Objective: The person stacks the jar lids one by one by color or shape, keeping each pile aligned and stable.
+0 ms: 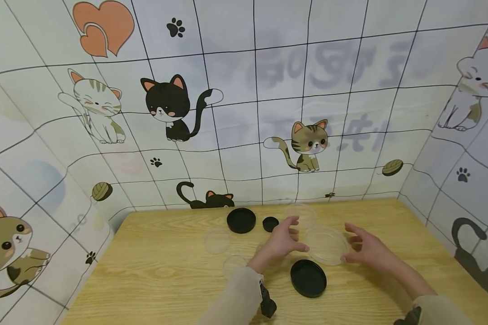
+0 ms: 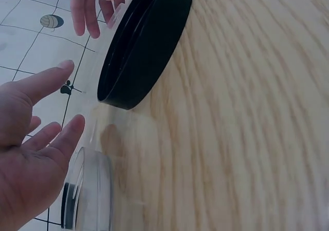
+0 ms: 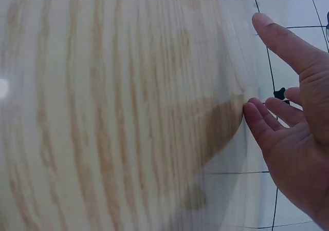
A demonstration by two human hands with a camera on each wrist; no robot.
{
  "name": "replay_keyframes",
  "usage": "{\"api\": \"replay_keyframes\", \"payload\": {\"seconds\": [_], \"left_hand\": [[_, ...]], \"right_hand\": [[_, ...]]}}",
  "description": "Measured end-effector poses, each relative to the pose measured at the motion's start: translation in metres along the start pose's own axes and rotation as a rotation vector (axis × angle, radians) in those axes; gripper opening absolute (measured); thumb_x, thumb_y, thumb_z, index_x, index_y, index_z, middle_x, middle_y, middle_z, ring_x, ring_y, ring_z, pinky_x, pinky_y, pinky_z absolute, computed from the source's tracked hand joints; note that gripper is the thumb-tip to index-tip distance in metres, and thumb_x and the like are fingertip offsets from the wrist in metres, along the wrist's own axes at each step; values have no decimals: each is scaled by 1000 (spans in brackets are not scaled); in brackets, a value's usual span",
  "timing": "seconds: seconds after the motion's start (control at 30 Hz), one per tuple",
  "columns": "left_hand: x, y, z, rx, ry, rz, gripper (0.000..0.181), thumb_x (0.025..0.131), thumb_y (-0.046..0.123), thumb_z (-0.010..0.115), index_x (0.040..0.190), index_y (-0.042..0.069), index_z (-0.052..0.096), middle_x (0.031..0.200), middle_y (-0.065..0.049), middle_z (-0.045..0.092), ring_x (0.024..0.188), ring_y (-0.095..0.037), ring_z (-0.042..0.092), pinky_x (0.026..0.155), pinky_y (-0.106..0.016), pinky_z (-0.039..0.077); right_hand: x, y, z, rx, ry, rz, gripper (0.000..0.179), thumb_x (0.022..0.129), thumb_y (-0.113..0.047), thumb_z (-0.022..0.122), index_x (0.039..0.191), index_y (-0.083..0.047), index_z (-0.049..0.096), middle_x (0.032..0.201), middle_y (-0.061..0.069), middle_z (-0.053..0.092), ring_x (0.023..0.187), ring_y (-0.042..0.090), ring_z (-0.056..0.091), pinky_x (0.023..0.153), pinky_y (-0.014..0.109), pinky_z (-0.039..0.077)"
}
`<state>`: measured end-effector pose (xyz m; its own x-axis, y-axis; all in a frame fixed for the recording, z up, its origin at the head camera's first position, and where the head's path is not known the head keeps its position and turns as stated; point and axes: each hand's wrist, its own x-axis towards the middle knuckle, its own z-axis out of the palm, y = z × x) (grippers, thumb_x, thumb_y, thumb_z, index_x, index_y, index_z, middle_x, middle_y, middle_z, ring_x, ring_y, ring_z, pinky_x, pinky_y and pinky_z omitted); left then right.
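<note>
1. Position: the clear dish [image 1: 326, 245] is located on the table [image 1: 158, 271], between the left hand [image 1: 282, 240] and the right hand [image 1: 368, 250]. The near black lid [image 1: 308, 278] is placed just beside it, on the wearer's side.
2. Hands: in both, the thumb is spread away from the fingers and nothing is pinched. Whether the dish's edge is touched by either hand cannot be told.
3. Slip risk: the dish could be tipped or dropped if its smooth edge is pressed unevenly by the two hands.
4. Misplaced grip risk: the edge could be missed, since clear plastic is poorly set off against the wood.
5. Collision risk: the near black lid could be struck if the dish is drawn straight back at table height.
6. Drag risk: the small clear disc [image 1: 234, 265] could be shifted by the left sleeve [image 1: 240, 295], which is held close to it.
7. Orientation: the dish is round, so no long axis is presented. It appears to be laid flat; which face is turned up cannot be confirmed through the glare.
</note>
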<state>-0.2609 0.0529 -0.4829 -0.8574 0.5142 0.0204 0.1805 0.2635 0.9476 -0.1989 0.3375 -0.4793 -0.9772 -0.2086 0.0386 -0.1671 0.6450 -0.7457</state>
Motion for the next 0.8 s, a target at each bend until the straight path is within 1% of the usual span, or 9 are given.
{"api": "replay_keyframes", "payload": {"seconds": [0.1,0.23,0.37,0.47,0.53,0.6,0.7,0.8], "left_hand": [[2,-1,3,29,-16,-16,88,79,3,88,155,8,42,149,-13,49,113,-27,65,85,-30,56],[6,-2,8,23,-29,-29,88,77,-2,88,152,5,45,145,-12,53,107,-22,66,83,-28,56],[9,-3,10,37,-28,-40,83,74,-4,89,147,2,50,134,-9,59,99,-18,67,80,-27,56],[10,-4,11,61,-37,-55,79,74,-4,89,144,1,53,124,-7,62,95,-16,67,78,-26,55],[11,-4,11,78,-45,-61,77,73,-5,89,142,0,55,118,-7,64,94,-16,67,78,-26,55],[12,-3,10,87,-56,-72,75,73,-5,89,141,0,56,114,-6,64,94,-16,68,78,-26,55],[14,0,9,97,-71,-86,71,72,-8,88,137,-2,59,110,-6,65,93,-15,67,80,-25,55],[17,2,8,118,-84,-97,67,71,-9,88,132,-3,61,106,-4,64,91,-12,65,81,-23,54]], "right_hand": [[0,2,1,1,-16,1,105,72,-14,94,150,17,30,146,39,40,123,54,52,98,53,50],[1,5,3,-12,-20,-12,102,71,-10,94,147,19,33,139,37,48,123,52,53,99,54,49],[2,7,5,-55,-15,-15,99,71,-12,94,145,20,37,135,35,52,120,49,55,99,57,48],[3,8,6,-75,-22,3,97,72,-14,94,143,21,38,137,37,52,120,50,56,100,59,47],[3,8,6,-66,-28,15,96,73,-14,94,143,20,39,138,38,50,121,50,55,100,59,46],[3,8,6,-54,-37,9,94,73,-13,93,142,21,40,139,39,49,121,50,55,100,59,46],[4,8,6,-38,-37,4,92,73,-14,93,141,21,42,137,36,52,120,46,57,99,54,49],[4,9,6,-26,-38,-2,90,73,-14,93,140,21,43,134,32,55,118,42,58,95,43,51]]}}
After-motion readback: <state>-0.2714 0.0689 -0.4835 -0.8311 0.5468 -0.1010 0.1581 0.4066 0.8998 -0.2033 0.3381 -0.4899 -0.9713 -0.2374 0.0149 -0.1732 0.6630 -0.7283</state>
